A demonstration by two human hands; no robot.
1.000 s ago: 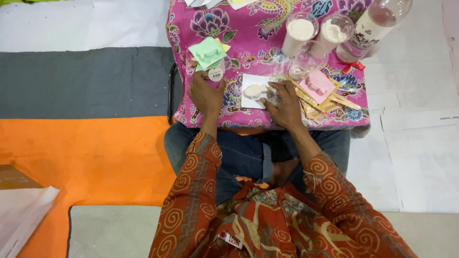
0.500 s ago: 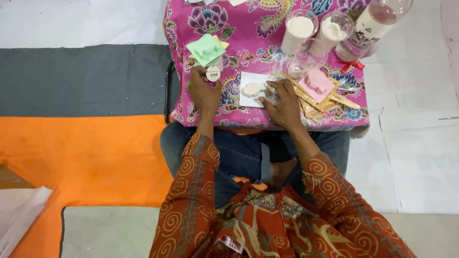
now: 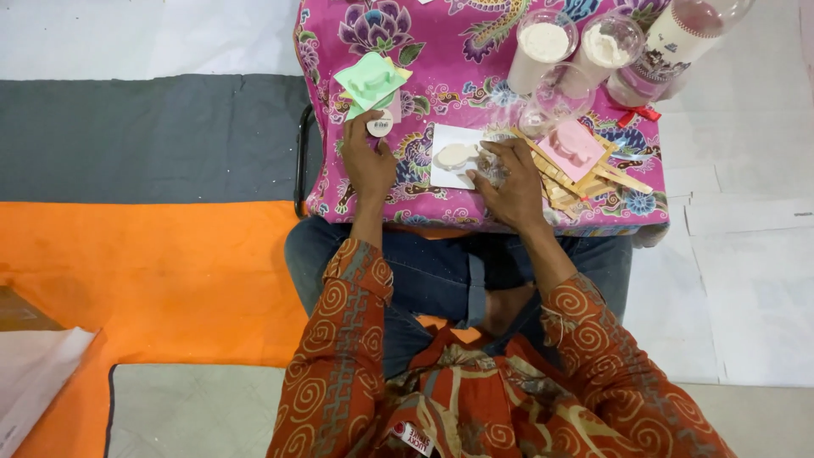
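a person sits on the floor, over mats of orange, grey and white, with a small table [image 3: 475,212] in front of the knees; the table carries a pink cloth with a flower pattern. at the far right corner of the table stands a large plastic bottle [image 3: 678,42] with a light powder inside and a red ribbon near its base. beside the bottle, to the left, are two clear cups of white powder [image 3: 543,42], and in front of them lies an empty clear cup [image 3: 555,97], tilted on its side. a bundle of flat wooden sticks [image 3: 585,174] lies on the right part of the table, and a pink mould [image 3: 572,148] rests on top of them. at the left part of the cloth is a stack of green and yellow moulds [image 3: 373,80]. in the middle, near the front edge, lies a white sheet [image 3: 445,140], and on it is a pale round piece of dough [image 3: 454,155]. the left hand [image 3: 369,161] has its fingers closed around a small round white disc [image 3: 380,127], held just below the green stack. the right hand [image 3: 509,182] rests on the right edge of the white sheet, its fingers bent over a crumpled clear plastic wrap [image 3: 490,165], just beside the dough; i cannot tell if it really grips the wrap.
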